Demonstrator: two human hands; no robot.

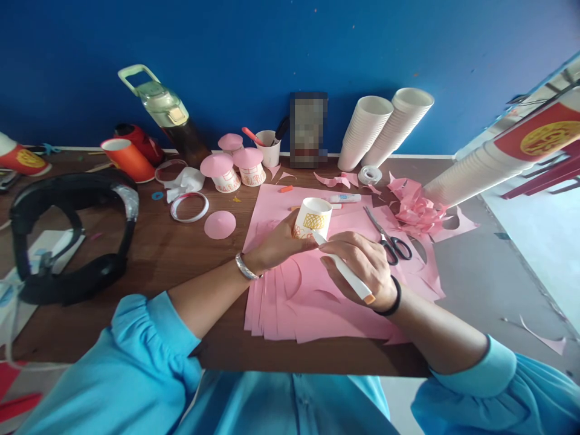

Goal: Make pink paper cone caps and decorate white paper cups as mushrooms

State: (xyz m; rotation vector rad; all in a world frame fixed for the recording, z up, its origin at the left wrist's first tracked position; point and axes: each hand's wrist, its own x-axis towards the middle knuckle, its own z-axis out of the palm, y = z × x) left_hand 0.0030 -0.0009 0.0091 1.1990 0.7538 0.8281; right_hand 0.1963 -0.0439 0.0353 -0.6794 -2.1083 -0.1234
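Observation:
My left hand [283, 243] holds a small white paper cup [316, 211], which bears a yellow scribbled rectangle and orange marks near its base. My right hand [360, 266] grips a white marker [347, 275] with an orange end; its tip is close to the lower front of the cup. Both hands are above a stack of pink paper sheets [272, 302]. Black-handled scissors [389, 241] lie on the paper beside my right hand. A glue tube [345, 198] and an orange marker cap [286, 189] rest behind the cup.
Pink-roofed cups [226, 181] stand at the back left, near a pen cup [270, 154] and a bottle [174, 121]. A pink cone [220, 225] and tape roll [189, 207] lie left. White cup stacks [365, 133] and crumpled pink scraps [419, 208] are right.

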